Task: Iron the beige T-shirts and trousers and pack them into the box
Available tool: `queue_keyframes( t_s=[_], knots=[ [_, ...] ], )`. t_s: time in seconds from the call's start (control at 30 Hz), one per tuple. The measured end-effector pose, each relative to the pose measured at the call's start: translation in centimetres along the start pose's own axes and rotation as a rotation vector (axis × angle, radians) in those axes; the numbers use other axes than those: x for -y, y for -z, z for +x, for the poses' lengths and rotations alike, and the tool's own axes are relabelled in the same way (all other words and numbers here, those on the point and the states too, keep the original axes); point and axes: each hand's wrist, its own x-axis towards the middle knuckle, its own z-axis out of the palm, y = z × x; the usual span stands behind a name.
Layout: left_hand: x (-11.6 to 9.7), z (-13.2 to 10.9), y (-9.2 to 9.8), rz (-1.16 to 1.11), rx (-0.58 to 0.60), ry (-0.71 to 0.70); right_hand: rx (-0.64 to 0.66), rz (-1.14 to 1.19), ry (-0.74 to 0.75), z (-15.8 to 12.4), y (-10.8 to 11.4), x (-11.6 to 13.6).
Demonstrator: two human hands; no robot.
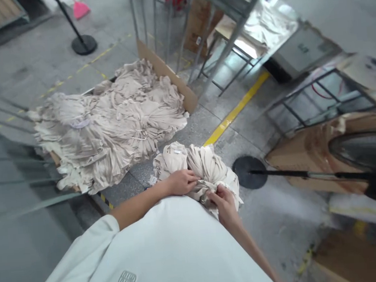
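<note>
Close to my body is a bundle of cream cloth (209,163), gathered in folds and cinched near its middle. My left hand (182,182) lies at the cinched part, its fingers closed on a twisted strip of cloth (207,183). On the other end of that strip, my right hand (223,202) pinches with thumb and fingers. Whether the strip is a separate tie or part of the bundle, I cannot tell. The underside of the bundle is hidden by my shirt and hands.
Ahead to the left, a large heap of similar cream cloth bundles (118,124) lies beside a cardboard panel (166,77). A black stand base (249,172) is on the floor just right of my bundle. Further right are a cardboard box (300,162) and metal-framed tables (327,95).
</note>
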Motion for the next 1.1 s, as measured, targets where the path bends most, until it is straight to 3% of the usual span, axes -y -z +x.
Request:
queue_keyframes(
  t_s=[0.1,0.27,0.37,0.5,0.63,0.8,0.93,1.1],
  knots=[
    [-0.3,7.6,-2.7,0.011,0.169,0.017,-0.111,0.073,-0.042,2.5,4.7,-0.1],
    [-0.1,20.9,-5.9,-0.020,0.387,0.014,-0.175,0.120,-0.100,9.4,13.1,1.9],
    [-1.4,26.6,-6.1,-0.015,0.392,-0.062,-0.156,0.174,-0.112,12.5,17.7,4.7],
    [-3.9,32.0,-5.3,0.064,0.355,-0.203,-0.171,0.327,-0.123,14.8,22.6,8.7],
    [-4.6,38.1,-5.0,0.116,0.373,-0.303,-0.240,0.417,-0.137,17.8,26.0,11.6],
    [-3.3,48.8,-4.9,0.103,0.424,-0.290,-0.315,0.440,-0.120,24.4,29.7,15.5],
    [-1.2,59.4,-3.5,0.129,0.533,-0.200,-0.363,0.413,-0.119,32.1,31.9,20.5],
    [1.0,75.3,-0.7,0.283,0.706,-0.136,-0.468,0.309,-0.078,42.1,33.8,27.7]
  ],
)
